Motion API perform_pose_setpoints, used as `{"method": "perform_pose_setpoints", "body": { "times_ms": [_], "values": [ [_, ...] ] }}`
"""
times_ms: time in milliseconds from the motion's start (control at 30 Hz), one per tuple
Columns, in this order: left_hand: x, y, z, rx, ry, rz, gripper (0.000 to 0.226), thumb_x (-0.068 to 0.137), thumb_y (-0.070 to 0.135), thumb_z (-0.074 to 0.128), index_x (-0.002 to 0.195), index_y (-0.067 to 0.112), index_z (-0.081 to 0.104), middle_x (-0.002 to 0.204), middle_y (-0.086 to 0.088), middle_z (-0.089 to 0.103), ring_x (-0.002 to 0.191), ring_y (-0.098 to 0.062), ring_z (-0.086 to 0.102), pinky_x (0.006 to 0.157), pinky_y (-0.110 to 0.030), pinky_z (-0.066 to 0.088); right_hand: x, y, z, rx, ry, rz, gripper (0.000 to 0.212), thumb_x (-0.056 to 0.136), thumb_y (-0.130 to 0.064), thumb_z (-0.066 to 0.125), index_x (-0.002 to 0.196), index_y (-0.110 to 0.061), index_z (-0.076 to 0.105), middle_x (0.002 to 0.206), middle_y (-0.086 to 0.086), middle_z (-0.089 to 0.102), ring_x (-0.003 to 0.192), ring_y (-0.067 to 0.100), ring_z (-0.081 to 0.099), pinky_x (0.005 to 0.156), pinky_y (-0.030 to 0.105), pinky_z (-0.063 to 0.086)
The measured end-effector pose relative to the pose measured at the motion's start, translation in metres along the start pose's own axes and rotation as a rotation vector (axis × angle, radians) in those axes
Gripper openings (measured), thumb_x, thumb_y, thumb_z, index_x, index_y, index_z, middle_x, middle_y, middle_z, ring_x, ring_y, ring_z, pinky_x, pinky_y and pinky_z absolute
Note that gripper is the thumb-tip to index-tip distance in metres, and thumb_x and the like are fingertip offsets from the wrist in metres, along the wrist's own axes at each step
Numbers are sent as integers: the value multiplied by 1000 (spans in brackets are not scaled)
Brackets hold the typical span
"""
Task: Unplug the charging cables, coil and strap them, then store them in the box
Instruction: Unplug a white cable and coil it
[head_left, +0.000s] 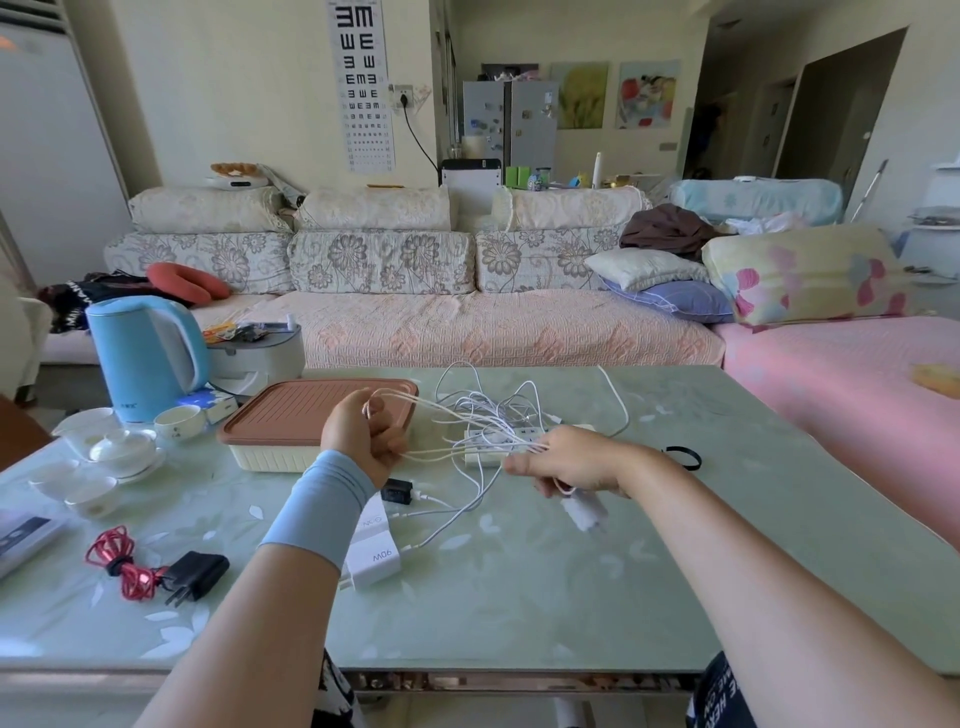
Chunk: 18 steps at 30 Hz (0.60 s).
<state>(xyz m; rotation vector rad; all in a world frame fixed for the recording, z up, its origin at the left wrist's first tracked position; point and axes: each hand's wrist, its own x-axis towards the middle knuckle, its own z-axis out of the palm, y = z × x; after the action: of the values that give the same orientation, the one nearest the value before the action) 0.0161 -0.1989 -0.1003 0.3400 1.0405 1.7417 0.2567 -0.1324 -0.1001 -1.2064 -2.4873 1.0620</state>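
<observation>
My left hand (363, 436) grips one end of several loops of white cable (457, 434), held above the table. My right hand (566, 462) holds the other end of the loops stretched between the hands, and a white plug (584, 512) hangs below its fingers. Behind the loops lies a white power strip (511, 434) with more tangled white cable over it. The cream box with a brown lid (311, 421) stands closed behind my left hand. A coiled, strapped red cable with a black charger (150, 569) lies at the front left. A black strap (685, 457) lies to the right.
A white 90W charger (374, 556) and a small black adapter (397, 491) lie under my left wrist. A blue kettle (143, 358), white tea cups (122, 447) and a grey container (257, 358) crowd the table's left side. A sofa stands behind the green glass table (571, 597).
</observation>
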Motion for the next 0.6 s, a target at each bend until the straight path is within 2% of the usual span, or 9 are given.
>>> {"method": "perform_pose_setpoints", "body": {
  "times_ms": [67, 167, 267, 333, 400, 467, 500, 533, 600],
  "values": [
    [3, -1, -4, 105, 60, 40, 32, 99, 16, 39, 67, 17, 38, 44, 5, 25, 30, -11, 18, 35, -16, 31, 0, 4, 0, 229, -69, -36, 49, 93, -54, 56, 64, -16, 47, 45, -2, 37, 39, 13, 31, 45, 24, 26],
    [7, -3, -7, 175, 83, 33, 30, 100, 10, 34, 71, 14, 40, 46, 2, 28, 31, -14, 26, 46, -25, 46, 1, 7, -4, 457, -145, -44, 45, 99, -52, 41, 83, -12, 54, 50, -5, 22, 37, 10, 20, 39, 20, 14],
    [10, -2, -7, 328, 132, 77, 29, 100, 10, 36, 73, 9, 44, 55, -5, 40, 33, -19, 45, 64, -44, 57, 1, 10, -7, 467, -277, -46, 38, 104, -41, 37, 100, -12, 62, 55, -5, 25, 38, 8, 26, 39, 20, 16],
    [13, -2, -9, 496, 182, 148, 29, 97, 8, 37, 70, 6, 48, 62, -11, 50, 44, -27, 59, 74, -51, 58, -1, 11, -6, 454, -378, -31, 33, 105, -35, 39, 106, -15, 65, 60, -6, 32, 40, 7, 32, 41, 21, 22],
    [14, -4, -10, 858, 250, 278, 27, 93, 7, 40, 73, 7, 58, 76, -17, 65, 75, -38, 67, 84, -50, 55, -1, 12, -5, 462, -451, -17, 29, 106, -26, 39, 111, -14, 65, 66, -6, 39, 43, 6, 33, 50, 24, 34],
    [10, -13, -8, 1393, 282, 415, 25, 91, 8, 44, 103, 13, 65, 110, -15, 66, 104, -36, 59, 93, -41, 48, 2, 14, -4, 490, -496, 0, 28, 106, -17, 37, 114, -11, 63, 68, -6, 40, 44, 5, 29, 66, 27, 48],
    [5, -20, -6, 1629, 290, 493, 37, 88, 7, 45, 120, 19, 60, 124, -10, 60, 115, -33, 52, 100, -40, 41, 2, 14, -3, 517, -512, 14, 28, 106, -15, 36, 113, -10, 63, 67, -5, 38, 44, 5, 27, 70, 29, 52],
    [-1, -25, -2, 1780, 272, 619, 50, 85, 6, 46, 130, 25, 53, 132, -4, 54, 122, -30, 46, 107, -40, 32, 3, 13, -3, 548, -519, 25, 27, 106, -14, 36, 112, -10, 62, 67, -4, 37, 44, 5, 26, 66, 30, 53],
    [-14, -34, 12, 1774, 102, 1016, 65, 75, 1, 46, 133, 28, 53, 136, 3, 54, 128, -24, 44, 115, -41, 20, 5, 12, -3, 601, -505, 42, 27, 104, -13, 37, 110, -10, 63, 67, -3, 34, 47, 6, 23, 50, 23, 43]
  ]
}}
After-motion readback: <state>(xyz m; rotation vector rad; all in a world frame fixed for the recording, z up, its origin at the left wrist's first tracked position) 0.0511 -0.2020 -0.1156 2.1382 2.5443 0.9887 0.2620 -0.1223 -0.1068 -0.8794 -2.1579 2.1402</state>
